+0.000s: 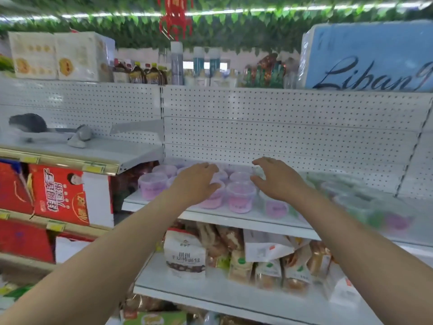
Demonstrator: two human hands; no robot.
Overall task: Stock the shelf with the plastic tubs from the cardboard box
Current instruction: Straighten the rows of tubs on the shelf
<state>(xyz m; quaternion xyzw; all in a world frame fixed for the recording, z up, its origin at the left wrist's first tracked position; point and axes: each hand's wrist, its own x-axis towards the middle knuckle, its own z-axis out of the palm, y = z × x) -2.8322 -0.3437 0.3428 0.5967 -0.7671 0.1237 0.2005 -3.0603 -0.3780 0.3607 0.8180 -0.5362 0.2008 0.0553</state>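
Clear plastic tubs (240, 196) with pink and purple contents stand clustered on the white metal shelf (236, 218), lids on. Both hands reach over them: the left hand (195, 182) lies across one tub's lid with fingers relaxed, and the right hand (277, 178) hovers, fingers spread and holding nothing. Tubs farther right blur into green and pink smears. Paper snack bags (185, 253) crowd the shelf beneath.

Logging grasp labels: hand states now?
Left hand: open, fingers spread over the pink tubs.
Right hand: open, holding nothing.
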